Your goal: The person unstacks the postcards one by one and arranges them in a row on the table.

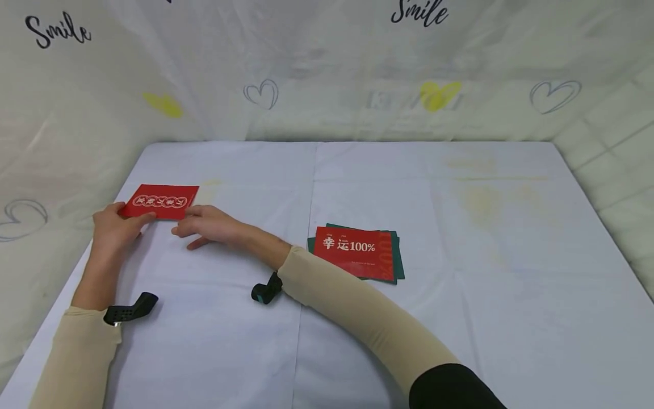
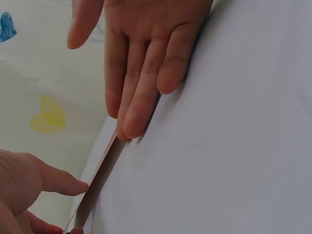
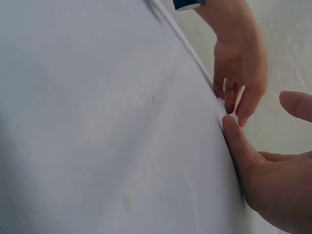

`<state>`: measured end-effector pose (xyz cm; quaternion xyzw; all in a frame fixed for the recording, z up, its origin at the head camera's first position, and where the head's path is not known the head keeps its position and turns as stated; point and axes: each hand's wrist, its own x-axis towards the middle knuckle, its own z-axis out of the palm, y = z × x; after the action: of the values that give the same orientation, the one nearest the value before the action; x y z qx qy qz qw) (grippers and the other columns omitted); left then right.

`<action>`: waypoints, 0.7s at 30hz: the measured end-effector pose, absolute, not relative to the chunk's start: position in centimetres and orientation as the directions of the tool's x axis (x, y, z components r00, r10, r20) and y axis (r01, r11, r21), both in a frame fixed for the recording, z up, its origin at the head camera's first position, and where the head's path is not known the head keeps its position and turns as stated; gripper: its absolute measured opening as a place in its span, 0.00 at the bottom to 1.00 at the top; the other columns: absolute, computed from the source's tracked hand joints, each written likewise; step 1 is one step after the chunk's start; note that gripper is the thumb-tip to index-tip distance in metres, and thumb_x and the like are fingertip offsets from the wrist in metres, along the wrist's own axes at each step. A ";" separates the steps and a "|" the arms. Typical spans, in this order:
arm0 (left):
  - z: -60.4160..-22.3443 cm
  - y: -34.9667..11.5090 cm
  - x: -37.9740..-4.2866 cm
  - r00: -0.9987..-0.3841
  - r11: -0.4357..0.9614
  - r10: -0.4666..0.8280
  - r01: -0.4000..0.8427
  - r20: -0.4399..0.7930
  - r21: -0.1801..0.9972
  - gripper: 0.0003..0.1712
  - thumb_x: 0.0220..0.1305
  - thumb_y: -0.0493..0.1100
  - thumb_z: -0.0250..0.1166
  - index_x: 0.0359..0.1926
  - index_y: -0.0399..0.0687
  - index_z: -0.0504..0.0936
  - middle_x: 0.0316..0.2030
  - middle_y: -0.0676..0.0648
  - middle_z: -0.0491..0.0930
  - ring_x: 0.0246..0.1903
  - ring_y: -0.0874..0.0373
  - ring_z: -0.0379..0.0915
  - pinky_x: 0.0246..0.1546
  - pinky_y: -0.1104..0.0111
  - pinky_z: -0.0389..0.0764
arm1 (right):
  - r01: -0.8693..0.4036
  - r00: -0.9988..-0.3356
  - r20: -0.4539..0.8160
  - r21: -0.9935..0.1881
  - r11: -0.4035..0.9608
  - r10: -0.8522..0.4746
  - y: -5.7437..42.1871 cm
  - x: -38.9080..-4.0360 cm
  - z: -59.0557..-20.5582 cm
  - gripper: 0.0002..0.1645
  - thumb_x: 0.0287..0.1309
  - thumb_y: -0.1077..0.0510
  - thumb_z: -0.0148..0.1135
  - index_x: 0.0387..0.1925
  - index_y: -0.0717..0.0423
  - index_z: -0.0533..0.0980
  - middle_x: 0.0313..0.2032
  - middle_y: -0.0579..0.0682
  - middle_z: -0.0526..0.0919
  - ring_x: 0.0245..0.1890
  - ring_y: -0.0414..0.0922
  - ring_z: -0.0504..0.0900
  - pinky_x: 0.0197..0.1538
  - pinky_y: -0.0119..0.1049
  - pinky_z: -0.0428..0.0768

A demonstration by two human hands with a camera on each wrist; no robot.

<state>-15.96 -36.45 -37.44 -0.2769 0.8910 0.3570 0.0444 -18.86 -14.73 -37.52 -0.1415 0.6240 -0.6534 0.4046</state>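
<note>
On the table's far left lies a red envelope [image 1: 160, 201] with a row of pale ringed characters. My left hand [image 1: 115, 226] holds its near left corner, thumb along the near edge and fingers at the left side. My right hand [image 1: 208, 222] reaches across to the envelope's near right corner. In the left wrist view, the right hand's fingers [image 2: 141, 92] are nearly straight, with the tips right at the envelope's edge. The left hand [image 2: 29, 190] shows at the lower left of that view.
A small pile with a red envelope [image 1: 352, 253] reading "100%" on top and green ones [image 1: 398, 258] beneath lies right of the table's middle, beside my right forearm. White cloth covers the table [image 1: 511, 318]. A printed curtain [image 1: 327, 68] hangs behind it.
</note>
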 end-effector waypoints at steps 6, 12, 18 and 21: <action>-37.5 -36.6 -16.0 -0.840 0.599 -0.474 -0.528 -0.264 0.602 0.52 0.75 0.54 0.57 0.82 0.33 0.38 0.80 0.25 0.39 0.80 0.28 0.43 0.71 0.39 0.69 | 0.357 -0.655 -0.344 -0.925 0.126 -0.673 -15.0 -18.7 -37.7 0.41 0.69 0.58 0.66 0.78 0.57 0.61 0.71 0.50 0.73 0.51 0.45 0.87 0.56 0.39 0.87; -37.7 -36.6 -16.1 -0.850 0.615 -0.471 -0.509 -0.238 0.602 0.50 0.75 0.50 0.58 0.82 0.33 0.40 0.79 0.25 0.42 0.79 0.28 0.44 0.71 0.38 0.69 | 0.323 -0.672 -0.335 -0.935 0.146 -0.660 -15.1 -18.6 -37.9 0.40 0.67 0.58 0.68 0.76 0.54 0.64 0.75 0.46 0.70 0.45 0.44 0.86 0.53 0.35 0.88; -37.8 -36.4 -16.1 -0.847 0.628 -0.485 -0.510 -0.217 0.588 0.49 0.74 0.49 0.58 0.82 0.34 0.42 0.80 0.25 0.43 0.79 0.29 0.44 0.71 0.38 0.69 | 0.301 -0.661 -0.309 -0.944 0.136 -0.684 -14.9 -18.5 -37.9 0.41 0.68 0.58 0.67 0.78 0.50 0.63 0.76 0.45 0.68 0.48 0.37 0.81 0.54 0.35 0.87; -37.7 -36.2 -16.3 -0.847 0.635 -0.485 -0.513 -0.218 0.578 0.49 0.75 0.49 0.58 0.82 0.34 0.42 0.79 0.25 0.43 0.79 0.29 0.44 0.72 0.38 0.69 | 0.279 -0.652 -0.301 -0.949 0.149 -0.696 -14.7 -18.5 -37.8 0.41 0.68 0.58 0.66 0.79 0.49 0.63 0.77 0.46 0.68 0.48 0.36 0.80 0.54 0.35 0.87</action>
<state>-16.26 -36.23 -37.73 -0.2761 0.9038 0.3263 0.0209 -18.48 -14.75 -37.84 -0.1596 0.6528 -0.6325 0.3852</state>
